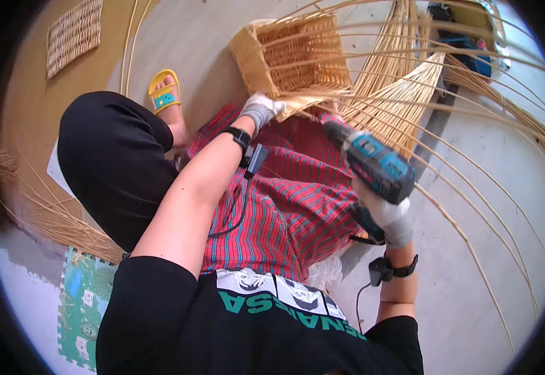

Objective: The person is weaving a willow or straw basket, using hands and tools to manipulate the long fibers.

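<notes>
A light-coloured wicker basket (252, 57), part woven, lies tilted in front of me with its open side toward me. Long loose canes fan out from it to the right. My left hand (263, 110), in a white and grey glove, is closed on the basket's near edge. In my right hand (382, 209), also gloved, is a blue and black cordless drill (377, 164), held by its handle. The drill's front end points up and left toward the basket's near corner. Whether its tip touches the weave cannot be made out.
Bundles of thin canes (403, 103) lie beyond the basket to the right. A red checked cloth (291, 181) covers my lap. A flat woven panel (75, 36) rests at the far left, with more loose canes (75, 228) nearer. A patterned foam mat (83, 306) is at lower left.
</notes>
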